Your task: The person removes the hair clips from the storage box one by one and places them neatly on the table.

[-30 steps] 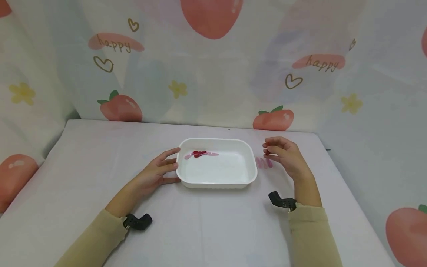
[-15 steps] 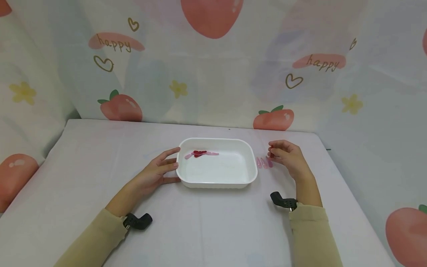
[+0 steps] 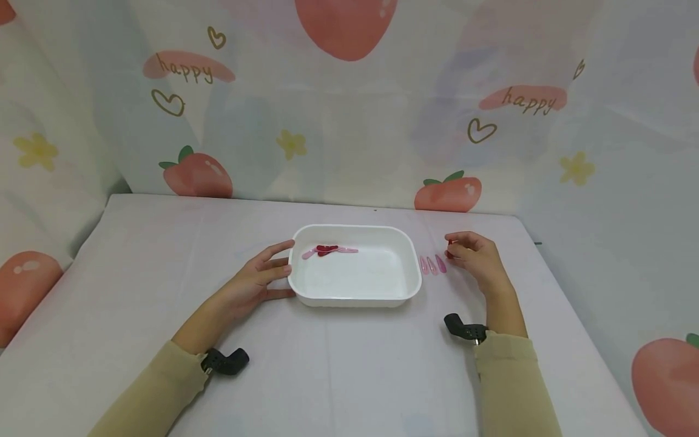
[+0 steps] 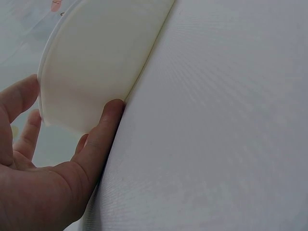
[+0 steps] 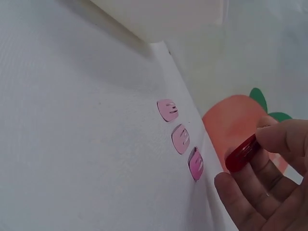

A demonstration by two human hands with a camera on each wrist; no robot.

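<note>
My right hand (image 3: 477,262) pinches a red snap hair clip (image 5: 243,155) between thumb and fingers, just above the table. Three pink snap hair clips (image 5: 181,139) lie in a row beside it, between the hand and a white tray (image 3: 355,303). In the tray's left part, red hair clips (image 3: 327,248) lie together with pink ones (image 3: 348,250), partly overlapping. My left hand (image 3: 256,280) rests against the tray's left end. In the left wrist view its fingertips touch the rim, and the thumb lies along the lower wall.
A white cloth covers the table (image 3: 327,370). Behind it hangs a curtain (image 3: 355,133) printed with fruit, flowers and hearts. Black wrist mounts (image 3: 226,362) stick out from both sleeves.
My right hand has moved slightly right and toward me with the red hair clip, leaving the three pink clips more exposed. The left hand and tray stay in place.
</note>
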